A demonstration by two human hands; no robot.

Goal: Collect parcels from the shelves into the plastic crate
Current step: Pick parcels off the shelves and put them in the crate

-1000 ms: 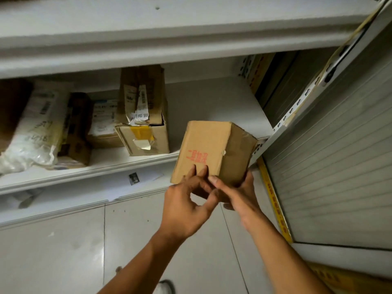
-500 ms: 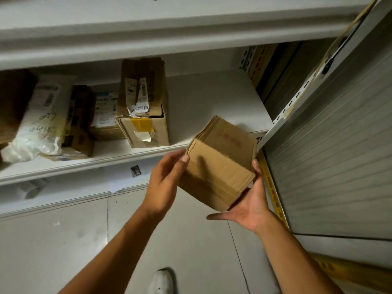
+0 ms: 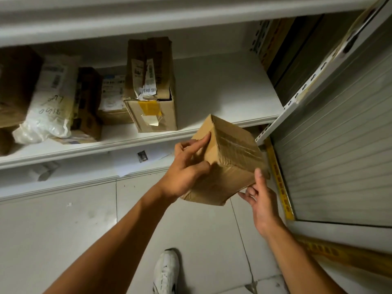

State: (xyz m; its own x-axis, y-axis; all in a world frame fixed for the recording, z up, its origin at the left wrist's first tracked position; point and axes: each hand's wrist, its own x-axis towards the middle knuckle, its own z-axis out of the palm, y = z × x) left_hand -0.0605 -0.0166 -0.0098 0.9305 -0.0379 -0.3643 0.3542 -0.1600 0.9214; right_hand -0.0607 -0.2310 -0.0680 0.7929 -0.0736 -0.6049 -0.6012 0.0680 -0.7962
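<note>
I hold a small brown cardboard parcel [image 3: 230,158] in the air in front of the low white shelf [image 3: 131,143]. It is tilted, with a clear-taped face turned up. My left hand [image 3: 186,170] grips its left side, thumb and fingers curled round the near corner. My right hand [image 3: 259,200] holds the lower right corner, thumb pressed on the side and fingers underneath. More parcels stay on the shelf: a tall taped carton [image 3: 151,85], a white plastic bag parcel [image 3: 49,100] and dark boxes [image 3: 88,105]. No plastic crate is in view.
A grey ribbed shutter [image 3: 339,149] with a yellow strip [image 3: 280,179] along its foot stands at the right. A perforated shelf upright [image 3: 305,90] runs diagonally beside it. Below is a tiled floor [image 3: 63,240] with my white shoe [image 3: 166,272].
I have kept turning the parcel in both hands: the red-printed face is gone and a taped face now points up. My left hand moved from its side to its near corner.
</note>
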